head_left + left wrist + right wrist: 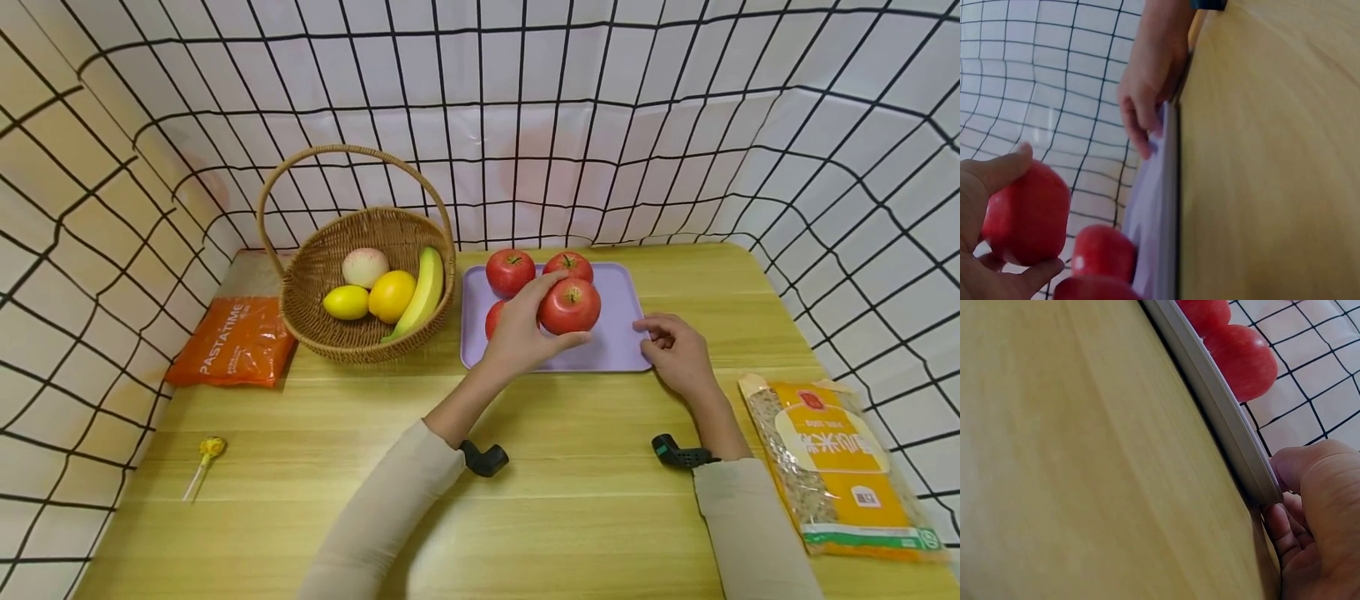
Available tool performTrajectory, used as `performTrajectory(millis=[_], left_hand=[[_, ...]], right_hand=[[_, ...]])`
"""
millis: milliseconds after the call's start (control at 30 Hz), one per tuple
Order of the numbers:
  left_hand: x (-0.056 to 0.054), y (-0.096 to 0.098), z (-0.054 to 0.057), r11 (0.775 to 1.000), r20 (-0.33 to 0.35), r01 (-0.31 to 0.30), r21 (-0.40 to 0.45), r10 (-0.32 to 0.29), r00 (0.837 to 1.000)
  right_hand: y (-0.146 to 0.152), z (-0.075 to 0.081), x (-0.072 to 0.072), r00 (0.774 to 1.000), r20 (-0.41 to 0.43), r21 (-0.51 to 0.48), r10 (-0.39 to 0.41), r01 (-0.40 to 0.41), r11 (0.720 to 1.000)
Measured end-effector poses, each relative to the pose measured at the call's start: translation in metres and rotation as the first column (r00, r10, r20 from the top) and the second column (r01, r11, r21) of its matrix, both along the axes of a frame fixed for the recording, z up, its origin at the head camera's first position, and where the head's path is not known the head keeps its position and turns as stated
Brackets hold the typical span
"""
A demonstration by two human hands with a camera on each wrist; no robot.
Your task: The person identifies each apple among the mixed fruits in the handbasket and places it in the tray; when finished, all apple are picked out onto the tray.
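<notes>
My left hand [521,329] grips a red apple [572,306] between thumb and fingers, and the left wrist view shows this apple [1029,215] raised above the others. Below it is a purple tray [611,354] carrying more red apples: one at the back left [511,272], one at the back right [570,265], and one partly hidden behind my left hand [493,318]. At the tray's right edge, my right hand [678,354] pinches the rim, thumb over it and curled fingers against its outer side, as the right wrist view shows at the tray corner [1266,481].
Left of the tray stands a wicker basket [360,350] holding a peach [365,267], a lemon [347,302], an orange [392,297] and a banana [423,296]. An orange pasta bag [236,342] and a lollipop [208,454] lie farther left. At right lies a grain bag [840,467]. Grid-patterned cloth surrounds the table.
</notes>
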State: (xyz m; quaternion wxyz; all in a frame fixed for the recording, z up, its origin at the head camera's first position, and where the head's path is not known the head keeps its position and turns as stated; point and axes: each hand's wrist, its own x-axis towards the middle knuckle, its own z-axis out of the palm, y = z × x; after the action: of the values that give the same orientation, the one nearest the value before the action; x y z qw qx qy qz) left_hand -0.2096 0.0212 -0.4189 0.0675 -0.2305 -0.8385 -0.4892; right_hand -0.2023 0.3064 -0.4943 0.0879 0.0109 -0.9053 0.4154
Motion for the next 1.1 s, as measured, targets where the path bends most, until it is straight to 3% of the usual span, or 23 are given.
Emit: performTrajectory(millis=[167, 433, 667, 900, 1100], left_hand=[[0.002, 0.015, -0.009, 0.999, 0.057, -0.016, -0.029, 0.017, 0.998], [0.003, 0.037, -0.02, 0.998, 0.09, -0.027, -0.048, 0.031, 0.995], [0.006, 0.053, -0.028, 0.993, 0.164, -0.08, -0.09, 0.094, 0.982], [0.007, 0.063, -0.036, 0.984, 0.179, -0.131, -0.118, 0.151, 0.972], [0.006, 0.064, -0.042, 0.983, 0.191, -0.141, -0.121, 0.162, 0.968]], right_hand=[[0.0, 0.0, 0.0, 1.0, -0.009, -0.001, 0.016, -0.016, 1.0], [0.001, 0.001, -0.001, 1.0, -0.017, 0.01, 0.025, -0.024, 1.0], [0.002, 0.0, -0.002, 0.999, -0.017, 0.006, 0.027, -0.027, 1.0], [0.001, 0.001, -0.002, 0.999, -0.023, 0.013, 0.024, -0.024, 1.0], [0.001, 0.0, -0.001, 0.999, -0.023, 0.009, 0.022, -0.022, 1.0]])
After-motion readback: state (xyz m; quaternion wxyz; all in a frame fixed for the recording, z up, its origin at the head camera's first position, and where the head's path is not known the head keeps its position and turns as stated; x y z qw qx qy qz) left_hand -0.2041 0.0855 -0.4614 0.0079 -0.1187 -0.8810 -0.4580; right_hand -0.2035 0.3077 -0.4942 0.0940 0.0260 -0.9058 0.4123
